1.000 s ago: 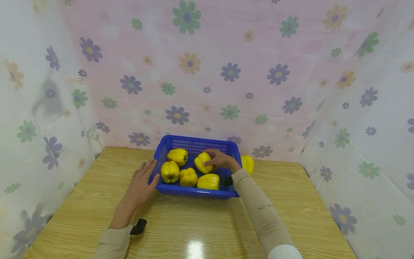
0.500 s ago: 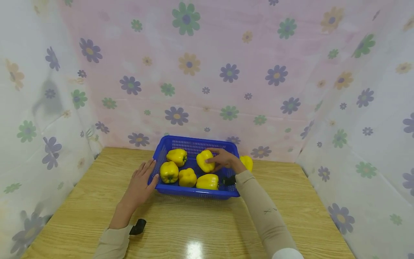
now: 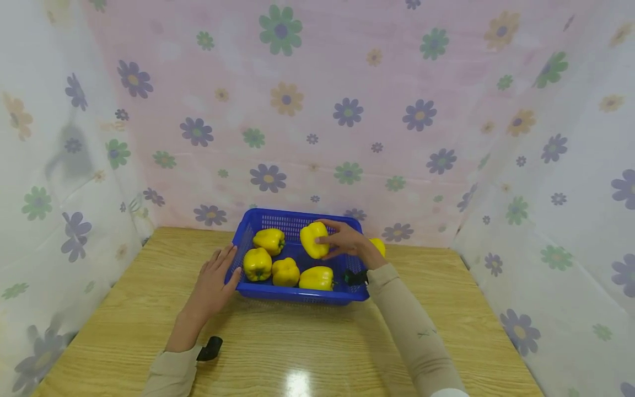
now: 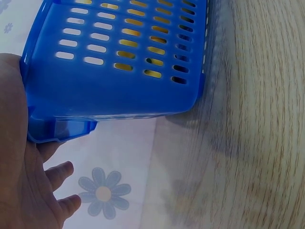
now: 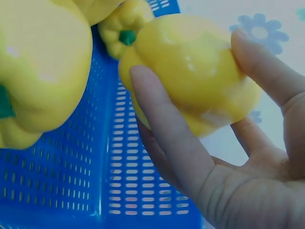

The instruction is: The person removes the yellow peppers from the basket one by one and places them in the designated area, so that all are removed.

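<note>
Smoothly lobed, a glossy yellow pepper sits in the right grip.

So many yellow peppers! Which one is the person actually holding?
The yellow pepper in the right hand, over the right rear of the blue basket. Four others lie in the basket; another, partly hidden, is outside its right side.

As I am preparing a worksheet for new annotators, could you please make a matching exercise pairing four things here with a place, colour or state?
Things:
1. Left hand
2. Right hand
3. Basket
4. Backdrop

Descriptions:
A. Gripping a yellow pepper
B. Flower-patterned
C. Against the basket's left end
D. Blue, with slotted walls

Pairs: 1-C, 2-A, 3-D, 4-B
</note>
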Demonstrator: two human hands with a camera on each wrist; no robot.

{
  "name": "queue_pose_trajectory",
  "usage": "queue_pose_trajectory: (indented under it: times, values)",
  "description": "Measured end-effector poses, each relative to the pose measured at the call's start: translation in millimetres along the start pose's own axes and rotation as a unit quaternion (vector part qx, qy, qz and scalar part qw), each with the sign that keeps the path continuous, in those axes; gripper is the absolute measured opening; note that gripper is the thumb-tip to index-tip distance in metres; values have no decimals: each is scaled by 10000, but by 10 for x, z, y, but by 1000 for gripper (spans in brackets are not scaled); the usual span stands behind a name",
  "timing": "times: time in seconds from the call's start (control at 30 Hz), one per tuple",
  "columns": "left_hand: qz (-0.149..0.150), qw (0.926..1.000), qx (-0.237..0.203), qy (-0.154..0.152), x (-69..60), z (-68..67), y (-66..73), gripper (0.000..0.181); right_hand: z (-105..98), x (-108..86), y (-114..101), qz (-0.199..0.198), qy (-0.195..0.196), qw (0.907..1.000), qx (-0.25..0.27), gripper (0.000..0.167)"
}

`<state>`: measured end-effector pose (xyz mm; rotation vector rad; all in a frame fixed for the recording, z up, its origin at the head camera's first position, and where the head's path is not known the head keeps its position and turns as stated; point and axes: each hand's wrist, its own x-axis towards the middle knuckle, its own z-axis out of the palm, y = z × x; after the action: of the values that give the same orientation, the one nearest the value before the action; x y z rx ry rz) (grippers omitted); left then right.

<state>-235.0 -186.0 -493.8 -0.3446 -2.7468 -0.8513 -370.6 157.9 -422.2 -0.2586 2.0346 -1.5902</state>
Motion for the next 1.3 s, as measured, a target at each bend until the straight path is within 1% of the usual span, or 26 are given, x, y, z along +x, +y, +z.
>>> queue_pose_trajectory:
  times: [0.13, 0.27, 0.53, 0.8, 1.03, 1.2, 1.3]
  values:
    - [1, 10000, 30, 15, -7, -11, 19, 60, 10, -69, -16, -182, -27, 9998, 117, 66]
    - [-27, 10000, 29, -16, -6, -14, 26, 60, 18, -161, -21, -402, -40, 9991, 89, 64]
    - [-15, 10000, 65, -10, 2, -3, 15, 60, 54, -340, -6, -700, -134, 9974, 131, 67]
    - [-5, 10000, 53, 5, 6, 2, 3, 60, 199, -613, -70, -1002, -218, 9938, 429, 65]
    - [25, 10000, -6, 33, -2, 3, -1, 60, 294, -831, -138, -1194, -268, 9912, 497, 65]
    - [34, 10000, -26, 89, -5, 5, -3, 60, 356, -976, -156, -1312, -203, 9892, 629, 67]
    - [20, 10000, -17, 61, -5, 4, -2, 61, 386, -1064, -148, -1390, -162, 9872, 763, 68]
